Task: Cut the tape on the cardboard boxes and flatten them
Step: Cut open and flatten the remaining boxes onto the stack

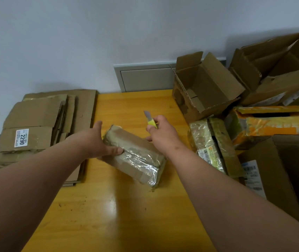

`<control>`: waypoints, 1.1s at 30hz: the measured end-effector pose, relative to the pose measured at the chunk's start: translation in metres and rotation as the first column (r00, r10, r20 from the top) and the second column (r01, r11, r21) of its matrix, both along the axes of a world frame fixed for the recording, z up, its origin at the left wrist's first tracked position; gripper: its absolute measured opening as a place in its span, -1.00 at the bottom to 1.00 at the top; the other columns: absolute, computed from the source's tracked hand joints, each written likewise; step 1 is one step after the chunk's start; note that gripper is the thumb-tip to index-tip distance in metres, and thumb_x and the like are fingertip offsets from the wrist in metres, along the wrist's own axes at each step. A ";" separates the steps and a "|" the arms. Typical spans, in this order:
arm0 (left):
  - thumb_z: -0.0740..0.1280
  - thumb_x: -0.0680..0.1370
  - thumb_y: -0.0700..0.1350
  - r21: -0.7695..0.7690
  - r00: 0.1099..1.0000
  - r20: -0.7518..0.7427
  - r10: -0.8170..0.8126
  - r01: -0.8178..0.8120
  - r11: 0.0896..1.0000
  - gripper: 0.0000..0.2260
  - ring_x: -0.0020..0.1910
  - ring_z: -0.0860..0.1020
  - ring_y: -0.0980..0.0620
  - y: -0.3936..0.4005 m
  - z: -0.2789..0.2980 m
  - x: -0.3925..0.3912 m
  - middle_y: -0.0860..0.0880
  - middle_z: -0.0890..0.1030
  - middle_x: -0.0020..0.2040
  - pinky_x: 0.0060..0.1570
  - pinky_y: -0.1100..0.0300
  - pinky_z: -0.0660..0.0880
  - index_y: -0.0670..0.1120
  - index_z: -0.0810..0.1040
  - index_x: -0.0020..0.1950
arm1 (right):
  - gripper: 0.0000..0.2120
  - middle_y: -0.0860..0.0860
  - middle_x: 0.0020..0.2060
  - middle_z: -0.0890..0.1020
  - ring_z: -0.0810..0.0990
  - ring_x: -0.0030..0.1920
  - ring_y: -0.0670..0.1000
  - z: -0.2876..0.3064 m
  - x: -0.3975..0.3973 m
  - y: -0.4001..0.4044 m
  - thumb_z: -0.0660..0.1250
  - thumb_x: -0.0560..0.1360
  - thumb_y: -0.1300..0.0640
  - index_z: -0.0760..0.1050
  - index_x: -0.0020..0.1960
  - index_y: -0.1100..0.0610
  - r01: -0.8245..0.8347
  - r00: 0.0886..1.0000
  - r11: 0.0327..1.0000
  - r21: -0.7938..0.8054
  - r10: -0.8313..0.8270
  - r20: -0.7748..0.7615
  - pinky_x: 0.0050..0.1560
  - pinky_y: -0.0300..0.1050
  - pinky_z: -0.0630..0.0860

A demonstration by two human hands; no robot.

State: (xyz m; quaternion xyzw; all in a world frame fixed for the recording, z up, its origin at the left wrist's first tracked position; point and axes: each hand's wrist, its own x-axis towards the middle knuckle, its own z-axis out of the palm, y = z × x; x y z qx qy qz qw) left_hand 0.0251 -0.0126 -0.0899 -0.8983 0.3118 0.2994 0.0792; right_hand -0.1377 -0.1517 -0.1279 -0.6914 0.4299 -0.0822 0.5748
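Left hand [97, 142] grips the far-left end of one small brown cardboard box wrapped in shiny clear tape [136, 155], thumb on top, fingers curled under. The box sits mid-table, tilted diagonally. Right hand [163, 133] is closed around one yellow-handled utility knife [151, 120], blade out and pointing to the far side, just beside the box's far edge. All of this is on a glossy yellow wooden table [117, 206]. On the left there's one stack of flattened brown cardboard sheets [41, 124], top one labelled "2290". On the right, a heap of about six unflattened cardboard boxes [254, 106], some with open flaps, a couple taped in yellow and orange.
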 end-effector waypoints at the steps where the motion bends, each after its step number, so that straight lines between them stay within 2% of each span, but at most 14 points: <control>1: 0.41 0.19 0.49 0.004 1.000 0.024 -0.010 0.010 1.000 0.21 0.26 0.51 -0.18 0.000 0.000 -0.003 -0.16 0.48 0.39 0.16 -0.08 0.50 0.13 -0.23 0.59 | -0.88 -0.07 -0.06 0.53 0.67 -0.06 0.07 0.000 -0.003 -0.003 0.17 0.65 0.04 0.31 0.16 -0.11 0.038 0.999 0.999 -0.019 -0.038 0.001 -0.07 0.00 0.58; 3: 0.37 0.26 0.50 -0.032 0.972 0.172 -0.158 0.166 0.986 0.13 0.38 0.38 -0.20 -0.003 0.004 -0.007 -0.14 0.37 0.46 0.28 -0.17 0.40 0.21 -0.31 0.55 | -0.80 -0.02 -0.03 0.56 0.65 -0.07 0.07 -0.001 -0.012 -0.011 0.16 0.65 0.04 0.34 0.27 -0.06 0.135 0.991 0.989 -0.052 -0.136 -0.008 -0.06 0.03 0.59; 5: 0.37 0.37 0.39 -0.111 0.876 0.260 -0.405 0.444 0.889 0.00 0.51 0.12 -0.16 -0.011 0.010 -0.014 -0.08 0.17 0.55 0.44 -0.21 0.16 0.27 -0.26 0.55 | -0.76 -0.02 -0.05 0.57 0.64 -0.09 0.06 -0.003 -0.024 -0.017 0.15 0.65 0.04 0.35 0.31 -0.04 0.236 0.971 0.969 -0.067 -0.237 -0.011 -0.05 0.07 0.60; 8: 0.37 0.41 0.28 -0.067 0.718 0.071 -0.693 0.696 0.714 -0.04 0.57 -0.13 -0.06 -0.031 0.012 -0.037 0.06 -0.13 0.62 0.50 -0.13 -0.09 0.23 -0.24 0.57 | -0.84 -0.02 -0.11 0.56 0.65 -0.11 0.10 -0.007 -0.037 -0.021 0.15 0.64 0.08 0.36 0.22 -0.03 0.327 0.945 0.944 -0.048 -0.328 -0.005 -0.02 0.19 0.61; 10: 0.40 0.36 0.32 0.099 0.669 -0.048 -0.742 0.742 0.663 0.09 0.57 -0.25 -0.06 -0.039 0.006 -0.053 0.07 -0.27 0.61 0.48 -0.18 -0.24 0.18 -0.37 0.55 | -0.80 0.02 -0.07 0.57 0.65 -0.10 0.12 -0.011 -0.042 -0.019 0.16 0.64 0.08 0.37 0.26 -0.01 0.323 0.946 0.947 -0.009 -0.323 -0.038 0.01 0.21 0.61; 11: 0.43 0.30 0.36 0.153 0.659 -0.043 -0.751 0.747 0.647 0.17 0.57 -0.27 -0.07 -0.040 0.002 -0.057 0.07 -0.29 0.60 0.48 -0.22 -0.27 0.18 -0.43 0.52 | -0.80 0.05 -0.05 0.58 0.65 -0.09 0.14 -0.013 -0.044 -0.018 0.17 0.64 0.09 0.37 0.26 -0.02 0.310 0.949 0.951 0.005 -0.309 -0.057 0.03 0.21 0.60; 13: 0.45 0.20 0.45 0.170 0.624 0.039 -0.780 0.765 0.621 0.27 0.58 -0.18 -0.08 -0.041 -0.001 -0.061 0.07 -0.21 0.61 0.48 -0.28 -0.24 0.22 -0.49 0.49 | -0.75 0.09 0.01 0.60 0.64 -0.05 0.14 -0.016 -0.050 -0.016 0.17 0.63 0.09 0.38 0.29 -0.01 0.290 0.955 0.956 0.037 -0.286 -0.080 0.06 0.21 0.59; 15: 0.43 0.19 0.48 0.112 0.580 0.117 -0.807 0.799 0.591 0.25 0.56 -0.06 -0.07 -0.041 -0.002 -0.061 0.05 -0.08 0.59 0.48 -0.28 -0.19 0.23 -0.45 0.50 | -0.67 0.10 0.10 0.60 0.63 0.01 0.13 -0.018 -0.056 -0.013 0.18 0.62 0.08 0.37 0.39 0.01 0.271 0.960 0.961 0.064 -0.264 -0.094 0.10 0.19 0.59; 17: 0.42 0.20 0.47 0.056 0.562 0.138 -0.816 0.818 0.573 0.21 0.52 0.02 -0.05 -0.042 -0.005 -0.062 0.05 0.03 0.56 0.50 -0.22 -0.11 0.20 -0.34 0.55 | -0.62 0.11 0.16 0.59 0.63 0.06 0.16 -0.019 -0.064 -0.012 0.18 0.62 0.07 0.35 0.43 0.03 0.255 0.962 0.964 0.072 -0.245 -0.121 0.14 0.17 0.56; 20: 0.41 0.18 0.47 0.004 0.595 0.142 -0.791 0.799 0.602 0.15 0.48 0.12 0.00 -0.042 -0.005 -0.060 0.09 0.14 0.51 0.49 -0.14 0.08 0.16 -0.13 0.59 | -0.59 0.14 0.17 0.59 0.62 0.09 0.19 -0.020 -0.077 -0.012 0.17 0.62 0.08 0.33 0.46 0.06 0.242 0.961 0.967 0.072 -0.230 -0.151 0.16 0.12 0.55; 25: 0.39 0.18 0.49 -0.044 0.642 0.141 -0.754 0.764 0.643 0.09 0.42 0.23 0.03 -0.043 -0.003 -0.061 0.12 0.25 0.45 0.44 -0.06 0.24 0.15 0.03 0.58 | -0.80 0.02 -0.15 0.63 0.66 -0.23 0.09 -0.019 -0.092 -0.003 0.19 0.60 0.08 0.37 0.20 -0.12 0.182 0.974 0.982 0.044 -0.174 -0.145 -0.09 0.09 0.63; 28: 0.41 0.21 0.46 -0.047 0.660 0.137 -0.738 0.749 0.661 0.06 0.40 0.26 0.04 -0.048 -0.002 -0.064 0.12 0.27 0.43 0.41 -0.02 0.27 0.15 0.05 0.59 | -0.81 0.01 -0.23 0.62 0.65 -0.27 0.09 -0.020 -0.098 0.003 0.22 0.55 0.08 0.32 0.03 -0.21 0.145 0.982 0.989 0.012 -0.143 -0.126 -0.16 0.14 0.65; 31: 0.41 0.23 0.46 -0.044 0.679 0.140 -0.721 0.731 0.681 0.05 0.38 0.27 0.04 -0.052 -0.001 -0.065 0.13 0.27 0.43 0.39 -0.01 0.30 0.15 0.04 0.59 | -0.83 0.01 -0.25 0.59 0.61 -0.29 0.08 -0.020 -0.102 0.006 0.22 0.52 0.09 0.36 0.02 -0.19 0.107 0.988 0.994 -0.012 -0.108 -0.113 -0.27 0.08 0.63; 33: 0.42 0.24 0.44 -0.041 0.690 0.145 -0.709 0.720 0.692 0.04 0.38 0.27 0.04 -0.054 -0.001 -0.067 0.13 0.26 0.43 0.36 0.00 0.30 0.16 0.04 0.59 | -0.83 -0.02 -0.30 0.55 0.54 -0.35 0.02 -0.022 -0.104 0.006 0.21 0.52 0.09 0.36 0.04 -0.17 0.075 0.989 0.997 -0.035 -0.078 -0.122 -0.41 -0.08 0.47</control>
